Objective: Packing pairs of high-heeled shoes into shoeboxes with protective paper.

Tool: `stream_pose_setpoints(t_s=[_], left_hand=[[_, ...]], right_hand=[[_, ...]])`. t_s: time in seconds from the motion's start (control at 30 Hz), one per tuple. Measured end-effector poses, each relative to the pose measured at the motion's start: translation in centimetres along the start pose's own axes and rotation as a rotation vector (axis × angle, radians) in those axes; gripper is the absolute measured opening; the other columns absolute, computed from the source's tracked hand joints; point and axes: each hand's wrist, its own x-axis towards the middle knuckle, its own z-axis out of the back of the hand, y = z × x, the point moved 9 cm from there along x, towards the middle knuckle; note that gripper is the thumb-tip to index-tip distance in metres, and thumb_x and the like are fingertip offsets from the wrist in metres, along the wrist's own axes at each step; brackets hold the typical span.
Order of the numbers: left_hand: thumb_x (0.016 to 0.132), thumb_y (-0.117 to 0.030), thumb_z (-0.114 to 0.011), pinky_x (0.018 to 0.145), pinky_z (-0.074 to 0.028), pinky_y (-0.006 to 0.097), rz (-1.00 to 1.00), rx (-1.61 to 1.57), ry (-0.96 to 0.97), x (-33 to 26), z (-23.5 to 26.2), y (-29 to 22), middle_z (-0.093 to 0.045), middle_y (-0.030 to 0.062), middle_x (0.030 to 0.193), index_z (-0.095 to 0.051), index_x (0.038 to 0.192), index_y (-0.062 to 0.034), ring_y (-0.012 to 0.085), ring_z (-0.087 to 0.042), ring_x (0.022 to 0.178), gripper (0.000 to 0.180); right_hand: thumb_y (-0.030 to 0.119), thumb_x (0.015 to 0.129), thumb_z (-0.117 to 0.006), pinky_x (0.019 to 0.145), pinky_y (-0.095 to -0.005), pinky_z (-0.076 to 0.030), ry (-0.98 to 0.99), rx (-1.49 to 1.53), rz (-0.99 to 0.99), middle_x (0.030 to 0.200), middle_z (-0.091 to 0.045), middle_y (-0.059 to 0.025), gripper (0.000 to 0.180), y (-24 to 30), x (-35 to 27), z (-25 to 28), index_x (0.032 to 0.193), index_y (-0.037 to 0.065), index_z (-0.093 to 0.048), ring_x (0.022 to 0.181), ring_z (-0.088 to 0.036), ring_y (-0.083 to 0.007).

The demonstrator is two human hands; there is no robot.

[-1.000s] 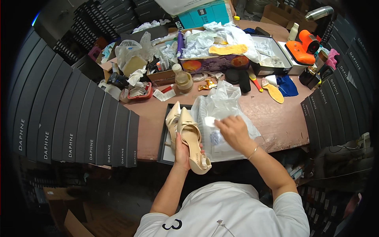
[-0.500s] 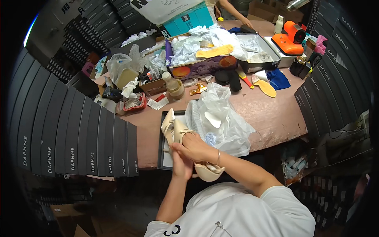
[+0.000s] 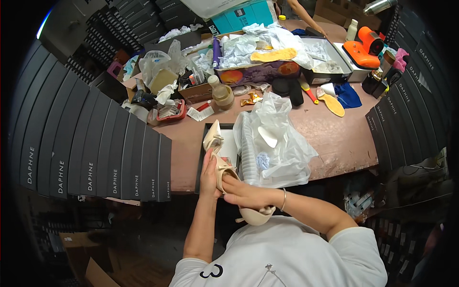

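My left hand (image 3: 208, 174) is closed around beige pointed women's shoes with small bows. One beige shoe's toe (image 3: 213, 137) points away from me over the open shoe box (image 3: 202, 158). A second beige shoe part (image 3: 223, 167) lies just nearer. My right hand (image 3: 246, 193) has its fingers tucked into the opening of that nearer part. Below my right palm a rounded beige shoe section (image 3: 257, 216) sticks out toward me, with a short heel at its left. How these parts join is hidden by my hands.
White tissue paper (image 3: 282, 143) lies right of the box. Dark shoe boxes (image 3: 119, 153) are stacked at left and more (image 3: 401, 105) at right. Behind stand a glue bottle (image 3: 221, 94), an open carton (image 3: 258, 71) and an orange device (image 3: 366, 50). Another person's arm (image 3: 306, 16) reaches in.
The view has shifted, so the table sits higher. The far toe has moved apart from the nearer shoe part. My right hand has slid nearer to me, its fingers now in the opening.
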Motion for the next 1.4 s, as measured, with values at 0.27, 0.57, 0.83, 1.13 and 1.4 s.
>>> stream_pose_setpoints(t_s=[0.27,0.57,0.83,1.13,1.4], left_hand=[[0.101,-0.027,-0.043,0.077,-0.053,0.038,0.022,0.024,-0.052,0.1,-0.9,0.5,-0.053,0.0131,0.106,-0.028,0.143,-0.0164,0.0211,-0.058,0.089,0.046],[0.1,-0.03,-0.045,0.077,-0.055,0.043,0.108,-0.122,0.088,2.7,-0.2,0.6,-0.052,0.0146,0.112,-0.032,0.142,-0.014,0.0265,-0.061,0.09,0.047],[0.097,-0.044,-0.047,0.082,-0.052,0.04,0.003,-0.027,-0.029,1.5,0.1,0.6,-0.053,0.0107,0.109,-0.038,0.136,-0.0103,0.023,-0.057,0.095,0.052],[0.099,-0.055,-0.033,0.098,-0.045,0.04,0.142,-0.419,-0.029,-3.6,-2.4,4.0,-0.054,0.0128,0.126,-0.042,0.134,-0.0076,0.0268,-0.054,0.115,0.06],[0.095,-0.063,-0.028,0.094,-0.046,0.052,0.193,-0.638,-0.014,-0.7,-2.6,2.1,-0.052,0.0136,0.119,-0.045,0.129,-0.0089,0.0304,-0.054,0.103,0.067]], right_hand=[[0.053,0.095,-0.039,0.108,-0.0455,-0.028,0.336,-0.072,-0.388,0.125,-0.049,-0.0307,0.073,-3.8,2.6,0.0,0.135,-0.008,-0.036,0.124,-0.043,-0.0393],[0.037,0.1,-0.039,0.083,-0.0352,-0.045,0.092,0.097,-0.095,0.092,-0.057,-0.0187,0.037,2.8,-2.4,4.3,0.108,0.003,-0.049,0.084,-0.057,-0.0318],[0.055,0.097,-0.029,0.108,-0.0586,-0.013,-0.189,-0.222,-0.138,0.141,-0.035,-0.0306,0.074,-1.4,3.3,1.6,0.145,-0.001,-0.024,0.136,-0.028,-0.0417],[0.05,0.1,-0.032,0.107,-0.0529,-0.024,0.021,-0.098,-0.127,0.118,-0.06,-0.0241,0.063,0.3,0.1,3.6,0.12,-0.004,-0.059,0.117,-0.053,-0.0373],[0.016,0.095,-0.052,0.092,-0.036,-0.047,-0.316,-0.397,-0.151,0.134,-0.049,-0.0189,0.028,2.4,-5.4,15.3,0.119,0.004,-0.062,0.111,-0.058,-0.0328]])
